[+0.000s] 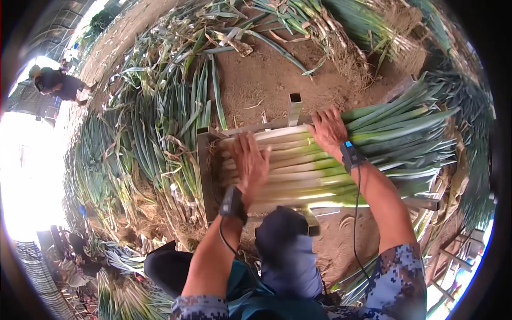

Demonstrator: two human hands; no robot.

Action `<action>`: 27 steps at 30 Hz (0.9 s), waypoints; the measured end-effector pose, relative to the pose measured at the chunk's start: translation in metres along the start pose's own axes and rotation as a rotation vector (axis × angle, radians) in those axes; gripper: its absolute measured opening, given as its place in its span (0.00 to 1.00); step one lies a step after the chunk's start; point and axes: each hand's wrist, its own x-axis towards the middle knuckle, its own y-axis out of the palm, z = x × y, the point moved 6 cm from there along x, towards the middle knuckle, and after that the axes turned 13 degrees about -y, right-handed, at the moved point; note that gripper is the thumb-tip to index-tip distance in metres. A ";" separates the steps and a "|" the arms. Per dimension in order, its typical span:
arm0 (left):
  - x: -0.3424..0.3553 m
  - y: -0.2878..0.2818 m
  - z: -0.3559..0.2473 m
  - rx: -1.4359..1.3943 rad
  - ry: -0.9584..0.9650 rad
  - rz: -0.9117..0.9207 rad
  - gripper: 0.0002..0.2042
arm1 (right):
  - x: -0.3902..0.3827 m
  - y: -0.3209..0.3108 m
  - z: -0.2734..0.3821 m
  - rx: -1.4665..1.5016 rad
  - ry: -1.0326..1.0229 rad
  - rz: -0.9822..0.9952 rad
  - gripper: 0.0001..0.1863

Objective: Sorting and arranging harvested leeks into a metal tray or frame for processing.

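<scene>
Leeks, or large green onions, lie side by side in a layer (290,168) across a metal frame (205,186). Their white root ends point left against the frame's end plate, and the trimmed green tops (405,144) reach out to the right. My left hand (249,162) is over the white stems near the root ends, fingers stretched out and slightly blurred. Flat on the far edge of the layer, where white turns to green, rests my right hand (328,128), its fingers apart. Neither hand grips a stem. A dark band with a cable is on each wrist.
A square metal post (294,109) rises from the frame's far side. Untrimmed leeks are heaped at the left (160,122), with rooted bundles (341,42) beyond. More green tops (472,117) are piled at the far right. Another person (58,85) is at the upper left.
</scene>
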 end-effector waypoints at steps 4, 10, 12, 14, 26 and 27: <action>-0.040 0.009 -0.001 0.043 -0.026 0.100 0.37 | -0.010 -0.033 0.005 0.147 0.026 -0.008 0.26; -0.035 0.029 0.001 0.017 -0.028 0.033 0.36 | -0.073 -0.038 0.033 0.076 -0.132 0.016 0.41; -0.036 0.023 0.002 0.051 -0.051 -0.002 0.37 | -0.082 -0.032 0.039 0.052 -0.177 0.093 0.47; -0.042 0.021 0.005 -0.023 -0.063 0.112 0.37 | -0.083 -0.026 0.039 0.027 -0.157 0.208 0.47; -0.062 0.002 0.025 -0.011 -0.019 0.214 0.44 | -0.077 -0.031 0.047 0.061 -0.126 0.248 0.47; -0.062 0.000 0.027 0.027 -0.049 0.226 0.44 | -0.075 -0.037 0.048 0.058 -0.170 0.151 0.47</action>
